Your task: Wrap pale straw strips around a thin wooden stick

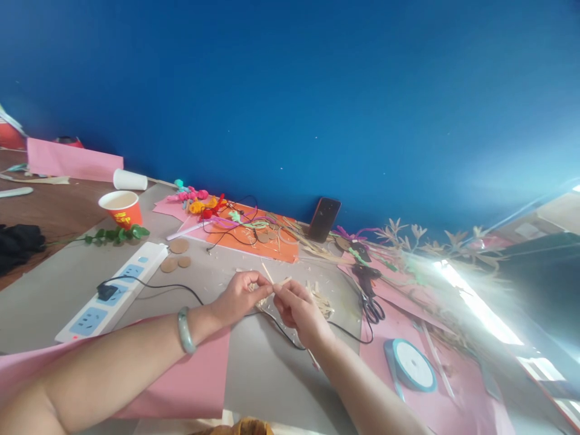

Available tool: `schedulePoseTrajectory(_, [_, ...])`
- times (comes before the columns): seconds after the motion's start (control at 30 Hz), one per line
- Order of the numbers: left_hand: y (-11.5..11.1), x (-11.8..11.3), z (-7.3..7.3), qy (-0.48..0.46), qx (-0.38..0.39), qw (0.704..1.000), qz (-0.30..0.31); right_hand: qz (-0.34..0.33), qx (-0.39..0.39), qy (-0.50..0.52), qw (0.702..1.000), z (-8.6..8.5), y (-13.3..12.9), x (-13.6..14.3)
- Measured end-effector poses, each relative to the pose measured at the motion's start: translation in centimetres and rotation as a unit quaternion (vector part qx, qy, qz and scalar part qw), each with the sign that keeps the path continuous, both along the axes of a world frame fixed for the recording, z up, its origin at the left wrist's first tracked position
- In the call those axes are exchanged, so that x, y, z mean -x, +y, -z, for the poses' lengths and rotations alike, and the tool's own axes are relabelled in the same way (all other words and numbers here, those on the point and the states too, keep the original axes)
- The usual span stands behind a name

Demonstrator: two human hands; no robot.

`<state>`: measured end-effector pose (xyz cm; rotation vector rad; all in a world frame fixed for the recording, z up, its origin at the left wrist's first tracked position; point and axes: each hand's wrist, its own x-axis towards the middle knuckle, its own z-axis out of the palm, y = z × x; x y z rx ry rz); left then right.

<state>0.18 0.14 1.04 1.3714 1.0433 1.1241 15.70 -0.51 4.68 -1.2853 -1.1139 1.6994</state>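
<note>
My left hand (241, 296) and my right hand (299, 307) meet above the grey table, fingertips touching. Both pinch a thin pale strip (267, 272), which looks like straw or wood; one end slants up past the fingers. Another short pale end shows by my right index finger. The fingertips hide where the pieces meet. Just behind my right hand lies a small pile of pale strips (322, 302). A black cable (285, 336) runs across the table below my hands.
A white power strip (118, 293), cork-like discs (169, 264) and a red paper cup (122, 210) stand left. A phone (324, 219) leans against the blue wall. Scissors (373, 309), a dark glue gun (366, 277) and a ribbon roll (413, 365) lie right. Pipe cleaners (203, 205) are behind.
</note>
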Motion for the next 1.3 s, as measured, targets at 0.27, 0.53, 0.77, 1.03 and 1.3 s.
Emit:
schedulePoseTrajectory(0.27, [0.3, 0.3, 0.1, -0.018, 0.014, 1.000, 0.010, -0.019, 0.053, 0.097, 0.994, -0.9, 0.7, -1.1])
schedulePoseTrajectory(0.53, [0.4, 0.4, 0.2, -0.037, 0.017, 0.999, 0.004, 0.010, 0.053, 0.158, 0.986, -1.6, 1.6, -2.4])
schedulePoseTrajectory(0.77, [0.6, 0.2, 1.0, -0.067, 0.040, 0.997, -0.009, 0.018, -0.006, 0.047, 0.999, -1.0, 1.3, -1.8])
schedulePoseTrajectory(1.03, [0.5, 0.1, 0.8, 0.000, -0.005, 1.000, -0.024, -0.009, -0.060, -0.034, 0.998, 0.1, -0.3, 0.2])
schedulePoseTrajectory(1.3, [0.4, 0.0, 0.6, 0.027, 0.002, 0.999, -0.018, 0.012, -0.068, -0.051, 0.996, 0.8, -0.2, 0.3])
